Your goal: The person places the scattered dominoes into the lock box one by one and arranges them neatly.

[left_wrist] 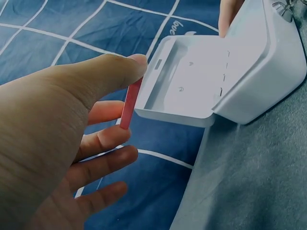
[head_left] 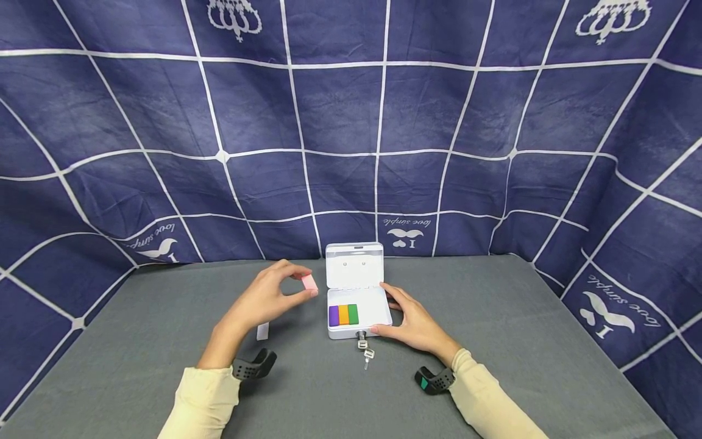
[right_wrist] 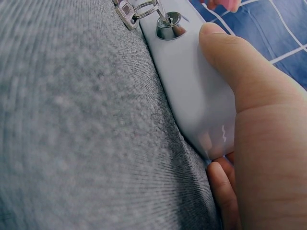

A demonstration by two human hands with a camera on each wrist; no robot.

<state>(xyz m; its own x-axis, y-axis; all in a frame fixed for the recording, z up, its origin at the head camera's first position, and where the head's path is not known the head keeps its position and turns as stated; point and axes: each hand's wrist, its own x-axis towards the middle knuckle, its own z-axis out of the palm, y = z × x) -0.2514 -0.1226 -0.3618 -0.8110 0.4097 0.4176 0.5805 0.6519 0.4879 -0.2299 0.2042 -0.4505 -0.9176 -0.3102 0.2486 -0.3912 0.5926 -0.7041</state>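
My left hand pinches a thin pink block between thumb and fingers, left of a white cash box and above the table. In the left wrist view the pink block shows edge-on, its top end under the thumb. The box's lid stands open at the back. A purple block, an orange block and a green block lie side by side in its front left corner. My right hand grips the box's right side, thumb at the front wall, fingers along the side.
Keys on a ring hang from the lock at the box's front. A small white piece lies on the grey table, partly behind the left wrist. A blue checked cloth rises behind the table.
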